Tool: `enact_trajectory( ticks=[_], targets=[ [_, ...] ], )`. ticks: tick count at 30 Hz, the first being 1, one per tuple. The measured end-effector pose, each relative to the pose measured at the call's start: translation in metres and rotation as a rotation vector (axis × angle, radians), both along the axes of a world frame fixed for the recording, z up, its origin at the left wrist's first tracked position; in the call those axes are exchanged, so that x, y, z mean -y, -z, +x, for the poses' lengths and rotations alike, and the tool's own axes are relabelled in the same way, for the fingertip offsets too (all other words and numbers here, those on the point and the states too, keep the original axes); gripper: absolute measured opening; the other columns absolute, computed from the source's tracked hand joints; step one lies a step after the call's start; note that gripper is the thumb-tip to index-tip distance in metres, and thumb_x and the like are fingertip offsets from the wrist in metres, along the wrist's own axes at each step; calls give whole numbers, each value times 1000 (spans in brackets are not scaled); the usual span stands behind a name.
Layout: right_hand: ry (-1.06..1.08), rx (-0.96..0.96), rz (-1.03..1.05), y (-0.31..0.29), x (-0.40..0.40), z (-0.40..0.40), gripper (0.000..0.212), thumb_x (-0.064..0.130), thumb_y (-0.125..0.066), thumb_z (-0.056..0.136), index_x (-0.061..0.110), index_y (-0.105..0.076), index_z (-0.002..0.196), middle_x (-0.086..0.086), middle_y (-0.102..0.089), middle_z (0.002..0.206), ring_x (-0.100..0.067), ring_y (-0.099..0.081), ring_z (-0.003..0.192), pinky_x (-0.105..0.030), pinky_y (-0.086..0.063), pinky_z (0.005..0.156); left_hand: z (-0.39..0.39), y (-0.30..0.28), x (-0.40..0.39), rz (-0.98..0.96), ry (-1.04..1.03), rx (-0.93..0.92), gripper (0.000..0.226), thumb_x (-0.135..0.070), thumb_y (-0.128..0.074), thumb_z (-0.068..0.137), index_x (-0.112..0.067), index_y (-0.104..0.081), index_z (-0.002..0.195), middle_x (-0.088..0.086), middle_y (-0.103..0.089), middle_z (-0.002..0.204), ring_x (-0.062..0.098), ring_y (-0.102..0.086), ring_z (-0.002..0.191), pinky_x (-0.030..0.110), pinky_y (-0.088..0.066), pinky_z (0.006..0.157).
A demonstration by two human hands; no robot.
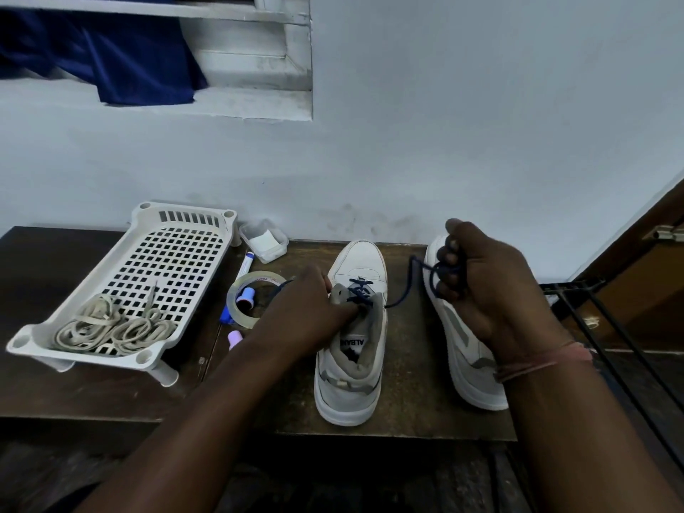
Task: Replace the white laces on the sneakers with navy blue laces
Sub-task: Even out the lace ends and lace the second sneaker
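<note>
Left hand: the left hand sits at the throat of the near sneaker, fingers curled at the tongue and eyelets; whether they pinch the lace end there cannot be told.
Right hand: the right hand is fisted around a bunched length of the navy lace, lifted above the second sneaker.
Lace state: navy crossings fill only the lower eyelets of the near sneaker; the upper rows look unlaced, so the job seems roughly at its early middle.
Old laces: the white laces lie coiled in the white basket tray, well apart from the shoes.
Risk, uneven ends: a hard pull from the right could drag the left end short or out of its eyelet.
Risk, snag: the slack strand hangs just beside the second sneaker's toe and could catch there.
Risk, clutter: the tape roll and marker lie near the left wrist; a sweep outward could knock them.
Edges: the table front edge is just behind the near heel; a tug toward the person could slide the shoe off.
Open room: bare tabletop shows between the sneakers; a dark metal rack crowds the right.
</note>
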State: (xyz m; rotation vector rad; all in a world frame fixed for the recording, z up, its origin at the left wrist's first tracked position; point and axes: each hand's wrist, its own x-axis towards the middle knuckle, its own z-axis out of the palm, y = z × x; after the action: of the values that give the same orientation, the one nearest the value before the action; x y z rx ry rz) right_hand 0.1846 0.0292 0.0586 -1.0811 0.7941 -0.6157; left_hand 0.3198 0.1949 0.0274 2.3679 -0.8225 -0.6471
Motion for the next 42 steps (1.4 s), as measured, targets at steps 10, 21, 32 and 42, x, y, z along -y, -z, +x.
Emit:
enact_trajectory(
  ticks=[10, 21, 32, 42],
  targets=[
    [-461, -582, -767, 7, -23, 5, 20, 26, -52, 104, 28, -69, 94, 12, -59, 68, 6, -52, 53, -20, -33, 56, 20, -17, -16, -167, 89, -609, 40, -55, -58, 98, -19, -74, 87, -3, -66, 72, 17, -56, 69, 35, -42, 75],
    [-559, -740, -557, 22, -25, 11, 35, 27, -47, 102, 18, -53, 68, -1, -49, 64, -15, -45, 58, -33, -38, 59, 27, -2, -12, -203, -124, -520, 32, -47, -86, 65, -19, -81, 80, 12, -77, 84, 27, -64, 81, 52, -56, 85],
    [-281, -671, -349, 29, -14, 0, 36, 36, -55, 98, 20, -52, 66, 0, -48, 63, -15, -44, 56, -29, -39, 55, 41, 0, -15, -209, -148, -310, 13, -32, -87, 79, -20, -82, 76, 3, -77, 74, 13, -64, 71, 30, -50, 72],
    [-141, -612, -278, 21, -19, 2, 35, 38, -58, 95, 17, -59, 67, -7, -59, 66, -29, -56, 69, -48, -53, 74, 46, -4, -23, -99, -140, -126, 14, -30, -84, 81, -23, -81, 70, -2, -79, 86, 13, -73, 89, 22, -48, 71]
  ],
)
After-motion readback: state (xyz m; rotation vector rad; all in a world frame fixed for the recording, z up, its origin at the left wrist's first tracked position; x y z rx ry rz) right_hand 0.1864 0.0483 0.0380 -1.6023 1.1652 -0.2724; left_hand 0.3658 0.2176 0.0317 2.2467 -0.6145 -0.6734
